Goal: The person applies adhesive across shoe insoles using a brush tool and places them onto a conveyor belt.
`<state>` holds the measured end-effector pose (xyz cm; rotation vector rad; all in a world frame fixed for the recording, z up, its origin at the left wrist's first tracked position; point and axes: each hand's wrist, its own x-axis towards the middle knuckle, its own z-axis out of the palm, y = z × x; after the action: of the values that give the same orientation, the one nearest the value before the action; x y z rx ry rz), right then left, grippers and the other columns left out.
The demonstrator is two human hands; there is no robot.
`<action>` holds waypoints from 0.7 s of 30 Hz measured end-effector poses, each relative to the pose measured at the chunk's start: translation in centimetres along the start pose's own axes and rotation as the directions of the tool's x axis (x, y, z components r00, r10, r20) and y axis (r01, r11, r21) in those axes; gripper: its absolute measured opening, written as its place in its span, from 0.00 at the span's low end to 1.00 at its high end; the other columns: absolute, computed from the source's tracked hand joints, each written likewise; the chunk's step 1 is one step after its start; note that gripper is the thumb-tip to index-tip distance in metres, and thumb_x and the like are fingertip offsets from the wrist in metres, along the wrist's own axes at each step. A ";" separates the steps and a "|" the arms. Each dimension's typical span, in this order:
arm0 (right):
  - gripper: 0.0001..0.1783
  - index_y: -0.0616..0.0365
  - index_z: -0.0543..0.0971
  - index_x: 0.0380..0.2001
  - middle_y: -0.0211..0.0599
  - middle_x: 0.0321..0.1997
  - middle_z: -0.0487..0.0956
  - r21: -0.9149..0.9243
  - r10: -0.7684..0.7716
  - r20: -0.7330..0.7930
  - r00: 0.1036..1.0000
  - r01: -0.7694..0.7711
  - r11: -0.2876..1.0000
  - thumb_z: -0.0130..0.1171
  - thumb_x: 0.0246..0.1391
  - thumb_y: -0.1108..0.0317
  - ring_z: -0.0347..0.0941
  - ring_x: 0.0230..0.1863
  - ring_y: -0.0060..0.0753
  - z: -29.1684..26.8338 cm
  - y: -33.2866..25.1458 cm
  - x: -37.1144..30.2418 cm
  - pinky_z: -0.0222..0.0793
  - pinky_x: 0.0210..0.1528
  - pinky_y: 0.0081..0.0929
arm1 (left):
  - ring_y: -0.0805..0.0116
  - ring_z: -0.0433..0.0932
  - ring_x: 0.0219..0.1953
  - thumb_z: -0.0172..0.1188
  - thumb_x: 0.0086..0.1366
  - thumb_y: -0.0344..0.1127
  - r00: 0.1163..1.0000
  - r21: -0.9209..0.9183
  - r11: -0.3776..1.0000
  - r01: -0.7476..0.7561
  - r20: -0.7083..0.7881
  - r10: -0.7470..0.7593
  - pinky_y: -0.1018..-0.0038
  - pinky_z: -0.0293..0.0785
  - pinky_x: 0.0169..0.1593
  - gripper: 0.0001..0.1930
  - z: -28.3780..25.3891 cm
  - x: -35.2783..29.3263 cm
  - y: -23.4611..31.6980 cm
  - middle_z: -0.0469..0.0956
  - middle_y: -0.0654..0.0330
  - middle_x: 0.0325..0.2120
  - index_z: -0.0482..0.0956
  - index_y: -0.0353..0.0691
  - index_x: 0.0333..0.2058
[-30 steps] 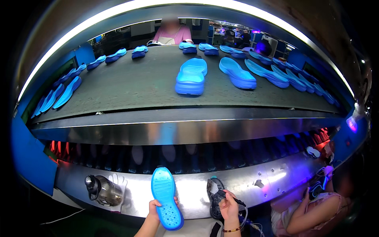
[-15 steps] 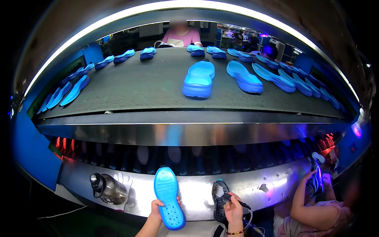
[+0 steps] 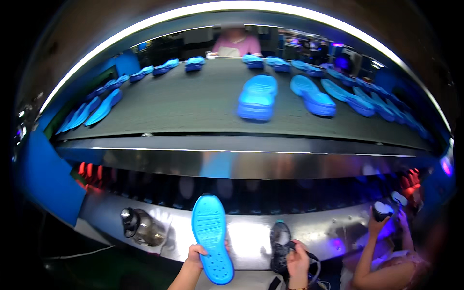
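Note:
My left hand (image 3: 196,253) is closed round the edges of a bright blue shoe sole (image 3: 209,227), held tilted up with its ridged and holed face toward me. To its right, my right hand (image 3: 298,261) pinches a dark-handled brush with a pale head (image 3: 282,237), blurred now. A thin tube or cord trails from behind that hand. The brush head lies over a dark, shoe-shaped piece (image 3: 279,258) at the front of the metal shelf (image 3: 249,241). Whether that piece is a shoe upper or a holder, I cannot tell.
Blue soles (image 3: 258,99) stand spread along the dark conveyor belt (image 3: 183,106). A dark bottle (image 3: 145,227) is on the shelf at left. At right, a co-worker's hands hold a shoe (image 3: 382,211). Another person (image 3: 237,44) sits beyond the belt. Red-lit shapes glow under its metal edge.
The whole view has shifted, so everything appears farther right. My hands keep hold of the sole and the brush. The co-worker at right has turned the shoe they hold.

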<state>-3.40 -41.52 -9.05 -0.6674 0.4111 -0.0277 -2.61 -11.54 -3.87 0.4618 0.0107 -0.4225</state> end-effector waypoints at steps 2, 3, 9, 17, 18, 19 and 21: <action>0.11 0.64 0.75 0.40 0.33 0.30 0.74 0.010 -0.021 -0.032 0.999 0.022 1.000 0.50 0.56 0.71 0.63 0.17 0.21 0.7 -1.0 -0.3 0.58 0.20 0.19 | 0.49 0.75 0.39 0.58 0.36 0.30 0.987 0.140 0.981 -0.138 0.106 0.123 0.57 0.73 0.45 0.40 4.2 -1.4 1.7 0.74 0.44 0.39 0.61 0.33 0.55; 0.11 0.64 0.74 0.40 0.34 0.32 0.75 0.008 -0.050 -0.016 0.999 0.050 0.999 0.50 0.56 0.71 0.62 0.17 0.20 1.1 -1.6 -0.4 0.58 0.20 0.18 | 0.49 0.75 0.39 0.59 0.37 0.31 0.969 0.289 0.927 -0.238 0.135 0.206 0.57 0.74 0.44 0.39 6.1 -2.6 2.8 0.74 0.44 0.38 0.62 0.33 0.54; 0.12 0.62 0.74 0.42 0.32 0.28 0.74 -0.069 -0.109 0.046 0.993 0.112 0.991 0.52 0.56 0.69 0.64 0.16 0.22 2.0 -3.4 0.4 0.59 0.18 0.19 | 0.50 0.76 0.39 0.60 0.37 0.32 0.989 0.564 0.816 -0.125 0.010 0.145 0.59 0.76 0.42 0.38 7.4 -2.0 2.2 0.75 0.44 0.38 0.63 0.31 0.52; 0.12 0.62 0.74 0.41 0.32 0.28 0.75 -0.057 -0.044 0.043 0.998 0.047 0.997 0.51 0.55 0.69 0.64 0.16 0.22 2.2 -2.8 0.5 0.57 0.18 0.19 | 0.53 0.75 0.42 0.56 0.40 0.32 0.999 0.321 0.946 0.040 -0.010 -0.038 0.58 0.75 0.45 0.36 2.6 -0.9 -0.7 0.74 0.48 0.40 0.63 0.36 0.54; 0.12 0.62 0.74 0.41 0.32 0.28 0.75 -0.060 -0.045 0.057 0.997 0.048 0.997 0.51 0.55 0.69 0.64 0.16 0.22 2.3 -2.8 0.4 0.57 0.18 0.19 | 0.53 0.75 0.42 0.57 0.40 0.32 0.999 0.376 0.926 0.021 -0.042 -0.006 0.58 0.75 0.45 0.36 3.1 -1.0 -0.3 0.75 0.48 0.40 0.63 0.36 0.54; 0.12 0.62 0.74 0.41 0.32 0.27 0.74 -0.061 -0.047 0.072 0.996 0.051 0.997 0.51 0.55 0.69 0.64 0.16 0.22 2.5 -2.8 0.3 0.57 0.19 0.19 | 0.54 0.75 0.42 0.57 0.39 0.32 0.999 0.426 0.905 -0.005 -0.035 0.022 0.59 0.75 0.44 0.36 3.6 -1.0 0.1 0.75 0.49 0.40 0.64 0.36 0.53; 0.12 0.63 0.74 0.41 0.31 0.26 0.73 -0.066 -0.066 0.105 0.992 0.073 0.995 0.51 0.55 0.69 0.63 0.17 0.22 3.0 -2.7 -0.1 0.56 0.19 0.19 | 0.52 0.76 0.40 0.56 0.38 0.30 0.996 0.449 0.892 -0.055 -0.036 0.079 0.58 0.75 0.43 0.36 4.9 -1.1 0.7 0.75 0.45 0.38 0.64 0.33 0.53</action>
<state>-2.06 -41.90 -5.24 -0.7483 0.2909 -0.0451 -3.73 -12.73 0.91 0.9286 -0.0527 -0.3427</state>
